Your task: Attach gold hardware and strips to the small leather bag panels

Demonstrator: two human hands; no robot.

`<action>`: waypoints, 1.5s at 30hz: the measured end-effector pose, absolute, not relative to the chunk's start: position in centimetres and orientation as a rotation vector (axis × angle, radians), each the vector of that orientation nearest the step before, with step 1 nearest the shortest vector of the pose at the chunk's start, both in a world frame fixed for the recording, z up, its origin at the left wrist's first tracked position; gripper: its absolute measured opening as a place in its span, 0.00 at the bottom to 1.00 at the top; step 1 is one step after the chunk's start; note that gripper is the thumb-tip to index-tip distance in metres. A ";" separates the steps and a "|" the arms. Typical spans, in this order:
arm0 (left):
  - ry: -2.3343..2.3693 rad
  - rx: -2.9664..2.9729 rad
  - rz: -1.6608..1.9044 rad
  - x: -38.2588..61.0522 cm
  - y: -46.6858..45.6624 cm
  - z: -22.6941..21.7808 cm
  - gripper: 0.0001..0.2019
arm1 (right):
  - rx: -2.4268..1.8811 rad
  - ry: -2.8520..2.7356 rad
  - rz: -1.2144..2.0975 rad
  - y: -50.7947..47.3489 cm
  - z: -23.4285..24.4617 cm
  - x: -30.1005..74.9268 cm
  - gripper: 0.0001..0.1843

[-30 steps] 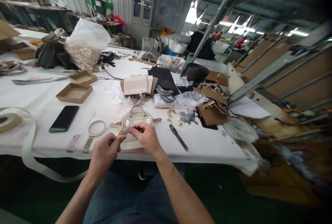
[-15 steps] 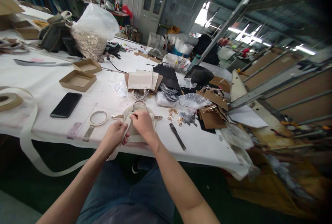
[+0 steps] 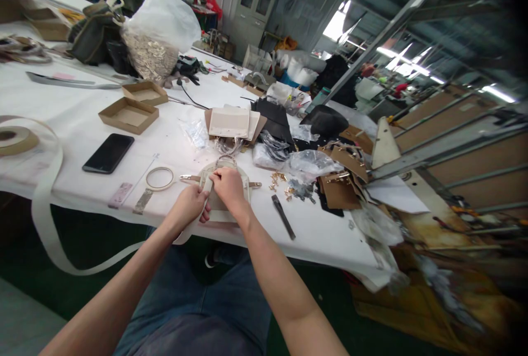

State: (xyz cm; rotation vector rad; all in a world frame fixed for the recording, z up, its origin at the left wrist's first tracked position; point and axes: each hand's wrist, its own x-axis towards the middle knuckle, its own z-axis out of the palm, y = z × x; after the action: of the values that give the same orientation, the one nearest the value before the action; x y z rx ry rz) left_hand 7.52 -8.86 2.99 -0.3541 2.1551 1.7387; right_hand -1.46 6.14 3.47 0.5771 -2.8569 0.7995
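A small beige bag [image 3: 226, 214] lies flat at the table's front edge, with a ring-like handle at its top and a metal-tipped tab sticking out on each side. My left hand [image 3: 190, 204] is closed on a strip of off-white tape [image 3: 46, 224], held over the bag's left part. Close beside it, my right hand [image 3: 229, 186] is closed, thumb and fingers pinching the upper end of the same tape against the bag. The tape hangs below the table edge and loops up to a roll [image 3: 28, 144] at the far left. My fingers hide part of the bag.
Left of the bag lie a narrow tape ring [image 3: 159, 179] and a black phone [image 3: 108, 153]. A dark flat tool [image 3: 282, 217] and gold metal fittings [image 3: 277, 181] lie to the right. Behind are beige panels [image 3: 229, 123], cardboard trays [image 3: 128, 115] and a plastic bag of small pieces [image 3: 150, 56].
The camera view has shifted slightly. Both hands keep hold of the tape over the bag, with hardly any movement between them.
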 end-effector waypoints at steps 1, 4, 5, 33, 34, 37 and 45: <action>2.156 -0.353 1.742 7.5 -8.8 3.0 0.26 | 0.576 -2.861 0.808 6.1 3.5 -1.5 0.11; 2.162 -0.343 1.750 7.6 -8.7 3.1 0.26 | 0.499 -2.854 0.902 6.0 3.3 -1.6 0.04; 2.158 -0.343 1.752 7.6 -8.7 3.1 0.26 | 0.436 -2.835 0.953 6.1 3.2 -1.6 0.10; 2.273 -0.303 1.631 7.5 -7.5 3.2 0.16 | 1.132 -2.857 0.709 8.1 3.1 -2.9 0.15; 2.284 -0.309 1.622 7.7 -7.5 3.1 0.18 | 1.135 -2.866 0.704 8.1 3.1 -3.0 0.16; 2.230 -0.298 1.668 8.0 -7.5 2.7 0.19 | 1.132 -2.906 0.673 7.8 3.2 -3.4 0.16; 2.231 -0.317 1.649 8.1 -7.6 3.2 0.19 | 1.156 -2.903 0.689 8.3 4.2 -3.8 0.12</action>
State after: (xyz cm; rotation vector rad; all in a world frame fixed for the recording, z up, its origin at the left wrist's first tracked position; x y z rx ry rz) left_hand 8.14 -7.63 3.16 -0.3170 2.2308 1.6494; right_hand -3.85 8.26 4.18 1.1562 -2.9025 0.6894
